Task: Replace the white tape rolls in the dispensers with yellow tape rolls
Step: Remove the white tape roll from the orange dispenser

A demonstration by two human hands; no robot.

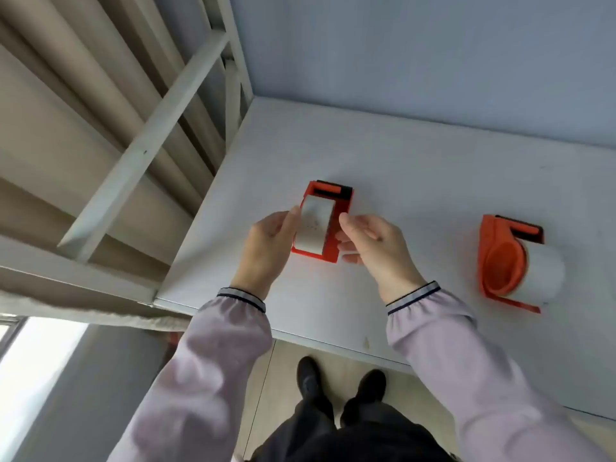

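An orange tape dispenser [340, 225] with a white tape roll [315, 225] in it is on the white table [416, 168], left of centre. My left hand [270, 248] touches the roll's left side with the thumb. My right hand [373, 248] is at the dispenser's right side, fingers curled against its orange wall. Both hands flank the dispenser. A second orange dispenser [500, 261] with a white tape roll [541, 275] lies on its side at the right. No yellow tape roll is in view.
The table meets a pale blue wall [433, 55] at the back. A white metal bed frame [143, 151] with beige padding stands along the table's left edge. My dark shoes [340, 391] are on the wooden floor below the table's front edge.
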